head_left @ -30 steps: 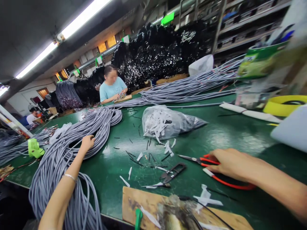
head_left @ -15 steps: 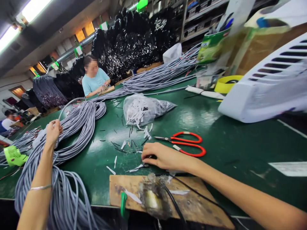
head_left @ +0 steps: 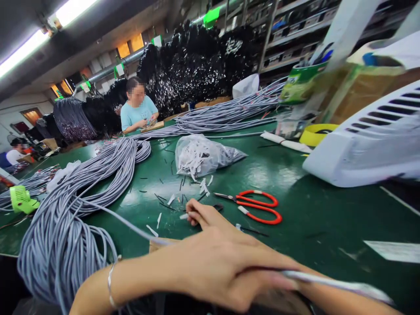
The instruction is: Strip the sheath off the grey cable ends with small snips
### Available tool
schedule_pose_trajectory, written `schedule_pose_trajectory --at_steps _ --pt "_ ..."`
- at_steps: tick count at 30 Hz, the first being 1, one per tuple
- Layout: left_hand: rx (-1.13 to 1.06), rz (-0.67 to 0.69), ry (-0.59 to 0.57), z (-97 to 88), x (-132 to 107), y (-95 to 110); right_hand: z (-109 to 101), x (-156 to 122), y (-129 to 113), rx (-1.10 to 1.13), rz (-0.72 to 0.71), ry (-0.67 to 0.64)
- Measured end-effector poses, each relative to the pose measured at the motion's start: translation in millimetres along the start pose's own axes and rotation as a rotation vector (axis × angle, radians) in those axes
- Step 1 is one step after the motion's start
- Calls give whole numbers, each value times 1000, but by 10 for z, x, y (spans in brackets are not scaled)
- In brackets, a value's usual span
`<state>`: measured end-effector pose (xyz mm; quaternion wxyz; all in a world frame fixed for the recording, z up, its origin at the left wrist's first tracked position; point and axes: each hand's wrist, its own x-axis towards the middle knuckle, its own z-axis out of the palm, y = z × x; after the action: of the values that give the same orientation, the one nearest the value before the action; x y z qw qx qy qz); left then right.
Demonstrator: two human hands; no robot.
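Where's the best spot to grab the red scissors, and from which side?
Grip the red scissors by the two loop handles, coming from above on the right. They lie flat on the green table with the blades pointing left, so the loops are the clear end.

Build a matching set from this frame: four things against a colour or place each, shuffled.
1 scissors
2 bag
3 fan
4 cable

A green, far left on the table
B gripped in the left hand
C red handles, just right of the right hand
D clear, full of white scraps

Pairs: 1-C, 2-D, 3-A, 4-B.
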<state>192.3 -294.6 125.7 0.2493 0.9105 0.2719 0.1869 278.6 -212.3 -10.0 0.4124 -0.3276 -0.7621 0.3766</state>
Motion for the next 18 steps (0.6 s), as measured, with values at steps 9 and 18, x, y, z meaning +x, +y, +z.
schedule_pose_trajectory --at_steps 9,18 --pt "-461 -762 755 447 -635 -716 -95 136 -339 357 167 -79" --pt "-231 -678 790 611 -568 -771 -29 103 -412 355 206 -10"
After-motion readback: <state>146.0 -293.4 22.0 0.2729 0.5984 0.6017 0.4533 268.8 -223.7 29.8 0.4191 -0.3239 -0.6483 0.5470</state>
